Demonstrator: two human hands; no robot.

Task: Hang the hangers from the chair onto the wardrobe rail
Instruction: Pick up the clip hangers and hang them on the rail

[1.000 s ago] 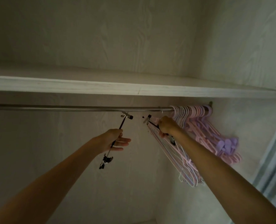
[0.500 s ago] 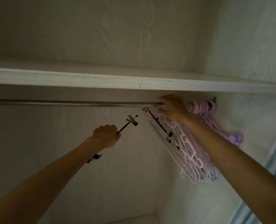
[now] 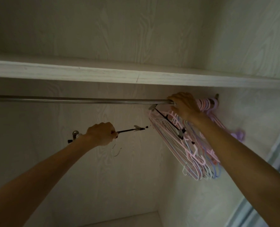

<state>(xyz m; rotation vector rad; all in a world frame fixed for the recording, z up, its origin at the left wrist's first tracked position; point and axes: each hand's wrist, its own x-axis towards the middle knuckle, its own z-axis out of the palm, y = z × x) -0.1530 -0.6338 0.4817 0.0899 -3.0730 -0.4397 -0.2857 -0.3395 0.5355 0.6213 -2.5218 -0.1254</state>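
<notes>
Nearest you, your left hand (image 3: 101, 133) is fisted round the middle of a black clip hanger (image 3: 129, 129), well below the wardrobe rail (image 3: 80, 101) and off to the left of the hung bunch. It is held roughly level, one clip end poking out to the right of your fist and the other showing behind your wrist, with its thin wire hook (image 3: 116, 150) dangling under the hand. Judge it as light and stiff: a thin bar that will not bend, though the hook looks loose enough to swing and the clips can snag on other hangers. Holding it at mid-bar keeps it balanced, but to hang it you would do better steering from just beside the hook, so the hook faces up toward the rail.

Your left forearm reaches up and forward, wrist straight.

Farther off, your right hand (image 3: 184, 106) is up at the rail, fingers curled over it right where the bunch of pastel hangers (image 3: 196, 154) begins, with a second black clip hanger (image 3: 170, 122) slanting down just under it. Whether that hand pinches a hook or only grips the rail, you cannot tell from here. The bunch is thin coated wire, light, but tangle-prone and swung out at an angle, so expect it to sway when released.

Above the rail runs the shelf (image 3: 86, 73).
</notes>
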